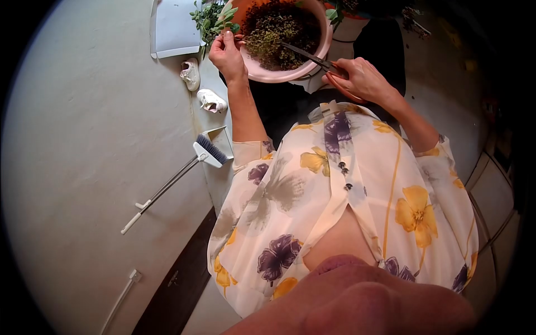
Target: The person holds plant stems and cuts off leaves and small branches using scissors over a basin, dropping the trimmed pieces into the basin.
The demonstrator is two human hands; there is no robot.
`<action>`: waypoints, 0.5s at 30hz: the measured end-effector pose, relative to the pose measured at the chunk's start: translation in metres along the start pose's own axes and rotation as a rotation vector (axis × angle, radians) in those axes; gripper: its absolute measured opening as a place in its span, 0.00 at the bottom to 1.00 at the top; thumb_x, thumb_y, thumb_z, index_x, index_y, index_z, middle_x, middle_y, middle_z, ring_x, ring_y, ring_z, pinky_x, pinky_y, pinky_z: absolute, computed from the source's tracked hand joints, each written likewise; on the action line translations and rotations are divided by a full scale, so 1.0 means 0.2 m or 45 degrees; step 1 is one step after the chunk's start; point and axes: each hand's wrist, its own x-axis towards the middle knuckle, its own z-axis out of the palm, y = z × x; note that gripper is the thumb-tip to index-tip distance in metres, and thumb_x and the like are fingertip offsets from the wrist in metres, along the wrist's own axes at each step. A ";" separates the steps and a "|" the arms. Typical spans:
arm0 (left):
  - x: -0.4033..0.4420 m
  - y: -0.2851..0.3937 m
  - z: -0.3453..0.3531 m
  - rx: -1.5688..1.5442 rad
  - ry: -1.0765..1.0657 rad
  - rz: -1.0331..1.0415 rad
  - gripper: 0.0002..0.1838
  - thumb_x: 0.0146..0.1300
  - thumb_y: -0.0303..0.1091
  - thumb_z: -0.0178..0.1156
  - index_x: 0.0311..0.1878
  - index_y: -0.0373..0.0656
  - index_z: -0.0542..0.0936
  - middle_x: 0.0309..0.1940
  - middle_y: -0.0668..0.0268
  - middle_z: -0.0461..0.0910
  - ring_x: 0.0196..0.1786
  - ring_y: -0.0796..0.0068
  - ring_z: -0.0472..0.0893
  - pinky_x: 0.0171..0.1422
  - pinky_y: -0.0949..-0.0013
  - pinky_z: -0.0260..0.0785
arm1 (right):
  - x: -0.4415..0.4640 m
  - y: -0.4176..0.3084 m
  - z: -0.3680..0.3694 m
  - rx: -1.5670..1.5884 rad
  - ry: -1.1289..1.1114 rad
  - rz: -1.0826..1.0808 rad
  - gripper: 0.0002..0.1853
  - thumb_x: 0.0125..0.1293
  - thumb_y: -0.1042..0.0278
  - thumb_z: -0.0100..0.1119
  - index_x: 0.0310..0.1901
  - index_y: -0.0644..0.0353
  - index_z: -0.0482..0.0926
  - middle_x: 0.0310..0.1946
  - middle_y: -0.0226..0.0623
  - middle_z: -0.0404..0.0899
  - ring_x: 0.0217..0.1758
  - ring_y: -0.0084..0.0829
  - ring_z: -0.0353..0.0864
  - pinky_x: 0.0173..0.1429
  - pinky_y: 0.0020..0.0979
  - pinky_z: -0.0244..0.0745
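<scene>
My left hand (230, 58) pinches a leafy stem at the left rim of a pink basin (259, 72); its green leaves (211, 21) spread above and left of my fingers. Small dried-looking brown and green clusters (282, 36) fill much of the basin. My right hand (365, 81) is wrapped around the orange handles of scissors (310, 56). The blades point left over the basin, with their tips at the clusters. Whether the blades are apart is hard to make out.
Left of me are a white tray-like board (177, 33), two white shoes (211, 101), and a broom (170, 183) with a dustpan (220, 139). More plant material (410, 19) lies in the dark upper right. A pale pole (120, 301) is at lower left.
</scene>
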 end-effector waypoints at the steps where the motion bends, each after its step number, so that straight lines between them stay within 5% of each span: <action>1: 0.00 0.00 0.00 0.019 0.000 0.003 0.07 0.69 0.28 0.63 0.40 0.32 0.79 0.31 0.60 0.83 0.31 0.74 0.83 0.34 0.76 0.78 | 0.00 0.00 0.00 -0.007 0.033 -0.020 0.25 0.64 0.45 0.64 0.32 0.66 0.82 0.20 0.44 0.80 0.24 0.45 0.81 0.33 0.40 0.77; 15: 0.01 0.01 0.02 0.049 -0.052 -0.068 0.08 0.66 0.26 0.66 0.39 0.29 0.81 0.31 0.58 0.84 0.31 0.70 0.85 0.34 0.73 0.82 | 0.06 0.07 0.00 -0.342 0.094 -0.133 0.23 0.64 0.45 0.64 0.40 0.63 0.85 0.25 0.44 0.85 0.28 0.42 0.87 0.37 0.37 0.83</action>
